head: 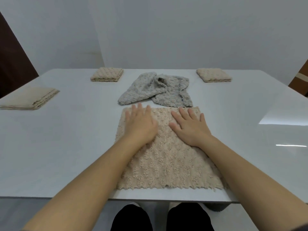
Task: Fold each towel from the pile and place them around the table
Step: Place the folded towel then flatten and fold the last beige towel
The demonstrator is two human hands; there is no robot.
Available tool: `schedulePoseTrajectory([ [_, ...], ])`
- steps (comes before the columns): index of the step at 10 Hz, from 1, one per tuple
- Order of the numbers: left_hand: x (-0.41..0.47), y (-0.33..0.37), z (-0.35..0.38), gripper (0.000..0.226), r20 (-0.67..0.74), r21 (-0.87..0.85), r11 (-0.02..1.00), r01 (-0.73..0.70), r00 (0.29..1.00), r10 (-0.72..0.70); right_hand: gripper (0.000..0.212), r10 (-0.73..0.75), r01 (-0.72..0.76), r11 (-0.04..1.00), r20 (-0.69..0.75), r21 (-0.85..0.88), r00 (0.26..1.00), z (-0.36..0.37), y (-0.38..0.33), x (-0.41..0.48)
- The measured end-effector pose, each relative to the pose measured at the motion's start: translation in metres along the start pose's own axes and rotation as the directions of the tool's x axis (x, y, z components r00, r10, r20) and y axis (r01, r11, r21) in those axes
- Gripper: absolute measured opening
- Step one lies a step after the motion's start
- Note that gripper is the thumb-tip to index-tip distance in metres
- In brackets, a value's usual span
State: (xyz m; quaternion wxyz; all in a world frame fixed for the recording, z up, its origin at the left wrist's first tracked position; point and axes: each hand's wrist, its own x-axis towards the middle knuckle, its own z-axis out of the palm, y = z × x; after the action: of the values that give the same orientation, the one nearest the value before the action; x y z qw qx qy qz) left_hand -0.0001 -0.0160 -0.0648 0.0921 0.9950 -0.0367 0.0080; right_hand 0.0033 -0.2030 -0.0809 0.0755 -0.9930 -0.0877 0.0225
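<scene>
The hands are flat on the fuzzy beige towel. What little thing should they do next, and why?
Probably pinch the far edge and fold it back toward the near edge. The left hand and right hand lie flat by that far edge, and the beige towel is spread out but bigger than the three folded towels already placed.

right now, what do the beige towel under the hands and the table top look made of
The beige towel looks like plush microfibre or fleece: nubby tufted pile, zigzag edge. The table top seems glossy stone, glass or laminate, unclear which: smooth, pale, sharp light reflections.
</scene>
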Motion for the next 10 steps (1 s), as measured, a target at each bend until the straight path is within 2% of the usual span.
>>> schedulePoseTrajectory([
  [1,-0.011,0.034,0.009,0.06,0.046,-0.038,0.991,-0.131,0.99,0.132,0.062,0.003,-0.003,1.0,-0.011,0.004,1.0,0.0,0.0,0.001],
  [2,-0.022,0.029,0.019,0.059,0.064,-0.004,0.988,-0.157,0.986,0.157,0.059,0.001,-0.001,1.0,-0.006,0.017,1.0,0.0,0.0,0.001],
  [3,-0.033,0.0,0.014,0.06,0.061,0.03,0.99,-0.14,0.989,0.138,0.06,-0.001,0.002,1.0,-0.005,0.025,1.0,0.001,0.001,0.001],
  [4,-0.043,-0.03,0.006,0.06,0.072,0.057,0.997,-0.048,0.996,0.044,0.061,-0.008,0.008,1.0,0.0,0.025,1.0,0.0,0.002,0.001],
  [5,-0.055,-0.041,0.0,0.063,0.025,0.076,0.995,0.058,0.998,-0.06,0.061,-0.009,0.009,1.0,-0.002,0.017,1.0,0.001,0.002,0.001],
  [6,-0.074,-0.012,-0.004,0.063,-0.051,0.019,0.999,-0.046,0.998,0.047,0.061,-0.01,0.01,1.0,0.003,0.012,1.0,0.0,0.001,0.001],
  [7,-0.091,0.03,0.006,0.064,-0.027,-0.047,0.983,-0.179,0.984,0.178,0.061,-0.003,0.003,1.0,-0.002,0.008,1.0,-0.001,0.001,0.0],
  [8,-0.097,0.033,0.019,0.064,0.033,-0.037,0.981,-0.192,0.981,0.193,0.061,-0.001,0.001,1.0,0.002,0.002,1.0,-0.002,0.001,-0.001],
  [10,-0.11,-0.035,0.01,0.072,0.043,0.025,0.993,-0.115,0.993,0.114,0.062,-0.012,0.012,1.0,0.009,0.002,1.0,-0.003,0.001,-0.002],
])
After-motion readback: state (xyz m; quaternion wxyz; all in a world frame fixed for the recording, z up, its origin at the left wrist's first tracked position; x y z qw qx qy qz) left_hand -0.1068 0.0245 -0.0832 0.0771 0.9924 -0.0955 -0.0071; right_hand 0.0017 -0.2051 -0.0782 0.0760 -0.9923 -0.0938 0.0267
